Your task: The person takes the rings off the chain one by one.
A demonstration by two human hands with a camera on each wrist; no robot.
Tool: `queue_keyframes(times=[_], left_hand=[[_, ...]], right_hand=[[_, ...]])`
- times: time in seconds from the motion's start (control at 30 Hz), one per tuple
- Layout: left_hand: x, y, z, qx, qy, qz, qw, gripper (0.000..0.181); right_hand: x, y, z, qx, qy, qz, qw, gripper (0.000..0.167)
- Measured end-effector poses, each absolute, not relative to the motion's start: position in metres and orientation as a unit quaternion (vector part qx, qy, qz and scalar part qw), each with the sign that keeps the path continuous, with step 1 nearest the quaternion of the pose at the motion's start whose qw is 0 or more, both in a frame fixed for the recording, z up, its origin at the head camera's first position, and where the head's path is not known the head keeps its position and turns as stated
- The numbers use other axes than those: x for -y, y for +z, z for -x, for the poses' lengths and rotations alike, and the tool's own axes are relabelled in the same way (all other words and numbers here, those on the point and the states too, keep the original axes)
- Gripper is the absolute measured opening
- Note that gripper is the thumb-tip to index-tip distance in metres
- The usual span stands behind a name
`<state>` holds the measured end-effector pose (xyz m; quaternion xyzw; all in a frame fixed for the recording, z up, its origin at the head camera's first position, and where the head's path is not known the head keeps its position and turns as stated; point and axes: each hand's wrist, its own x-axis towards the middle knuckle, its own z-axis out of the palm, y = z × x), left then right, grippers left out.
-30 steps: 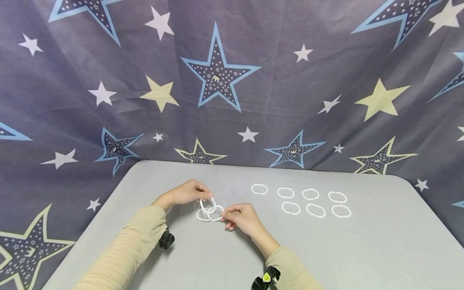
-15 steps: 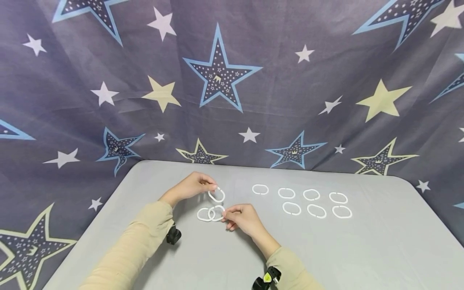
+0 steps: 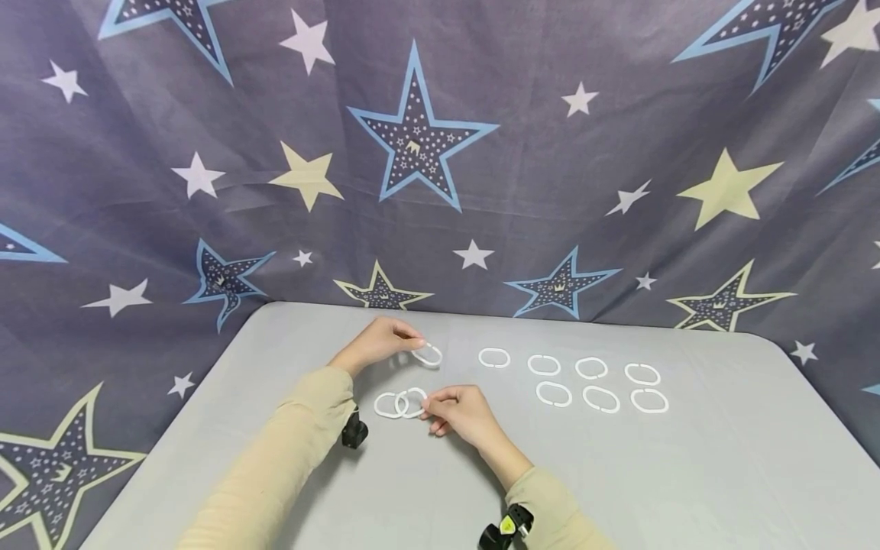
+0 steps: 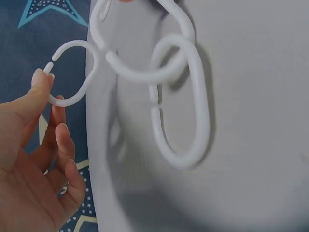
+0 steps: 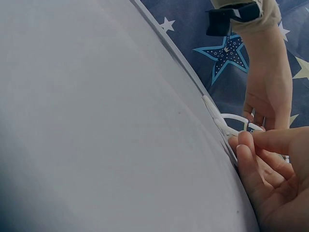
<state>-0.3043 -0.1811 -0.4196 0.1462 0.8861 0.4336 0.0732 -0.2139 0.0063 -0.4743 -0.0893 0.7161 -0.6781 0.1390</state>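
Observation:
Between thumb and fingers, my left hand point(image 3: 381, 342) pinches a white oval link point(image 3: 428, 355) that has a small gap in its side. In the left wrist view this link point(image 4: 94, 63) is held apart from two others. Nearer to me, my right hand point(image 3: 462, 412) pinches the right end of a white link point(image 3: 415, 412). That link is hooked through a second one point(image 3: 385, 416), which lies to its left on the table. The gap in the second link point(image 4: 205, 116) shows plainly in the left wrist view.
To the right, several loose white links point(image 3: 552, 394) lie apart in two rows on the grey table point(image 3: 660, 481). A dark curtain with stars point(image 3: 522, 214) hangs behind the table's far edge. Black cameras are strapped to both wrists.
My left hand has moved away from me and to the right, carrying its link off the pair it overlapped earlier. The right hand and the joined pair have stayed in place.

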Motion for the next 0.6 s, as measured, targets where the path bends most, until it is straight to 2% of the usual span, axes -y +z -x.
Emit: queue_keyframes(times=[0.6], left_hand=[[0.157, -0.423, 0.306, -0.922, 0.375, -0.062, 0.066, 0.018]], right_hand=[[-0.006, -0.479, 0.216, -0.711, -0.682, 0.095, 0.140, 0.020]])
